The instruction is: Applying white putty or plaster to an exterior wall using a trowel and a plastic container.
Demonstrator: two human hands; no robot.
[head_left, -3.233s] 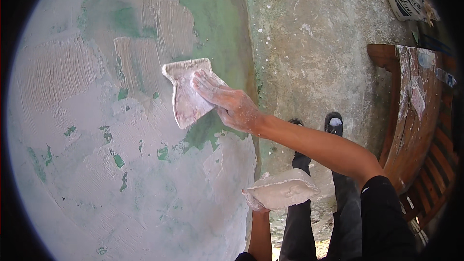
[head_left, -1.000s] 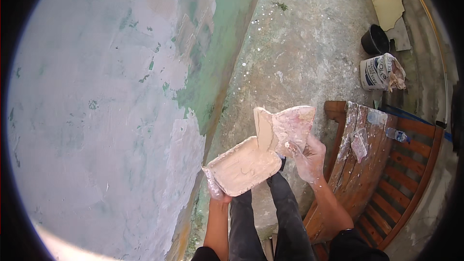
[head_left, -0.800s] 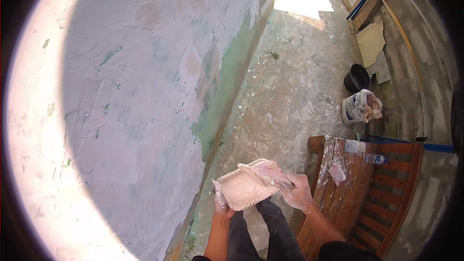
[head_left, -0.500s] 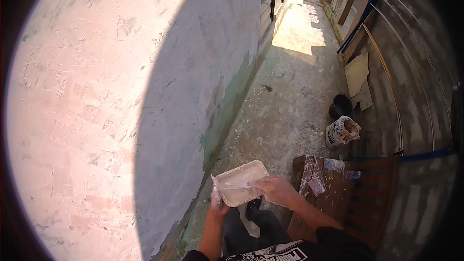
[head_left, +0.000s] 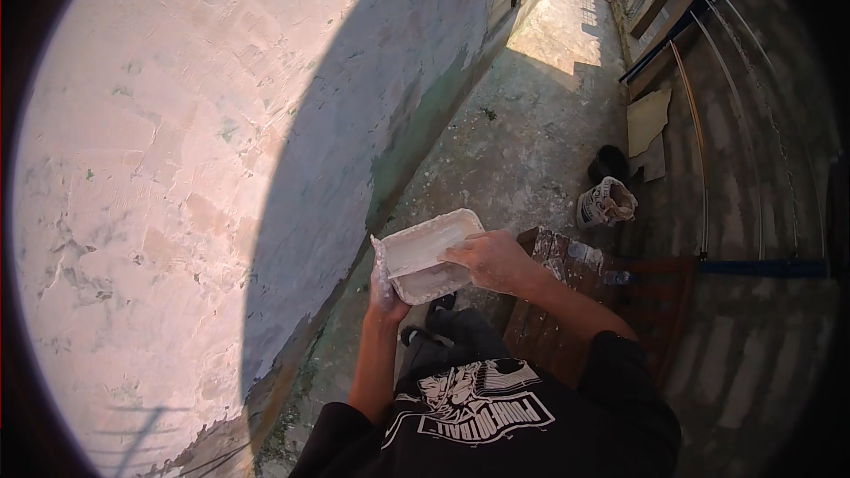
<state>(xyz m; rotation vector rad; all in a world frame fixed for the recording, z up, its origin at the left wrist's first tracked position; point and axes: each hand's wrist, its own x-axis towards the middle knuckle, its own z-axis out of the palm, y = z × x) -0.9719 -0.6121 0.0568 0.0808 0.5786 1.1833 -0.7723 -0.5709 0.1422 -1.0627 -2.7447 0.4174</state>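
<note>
In front of my body a shallow rectangular tray (head_left: 430,227), pale and crusted with putty, is tilted in my left hand (head_left: 386,290). The left fingers are wrapped round its left side and smeared white; a whitish flat edge stands up there, and I cannot make out whether it is a separate tool. My right hand (head_left: 501,263) reaches over the tray's right side, closed on a thin flat putty knife (head_left: 418,267). Its blade lies across the pale putty (head_left: 434,243) inside the tray. The right fingers hide the knife's grip.
A patchy plastered wall (head_left: 328,168) rises at my left. To the right stand a wooden bench (head_left: 522,327) spattered with white, an open bag (head_left: 605,204) and a black bucket (head_left: 608,164). A concrete path (head_left: 505,150) runs ahead; poles (head_left: 693,124) lean along the right wall.
Both hands and the tray sit higher in the view and slightly left, as the view has tilted. The putty knife has shifted toward the tray's near side.
</note>
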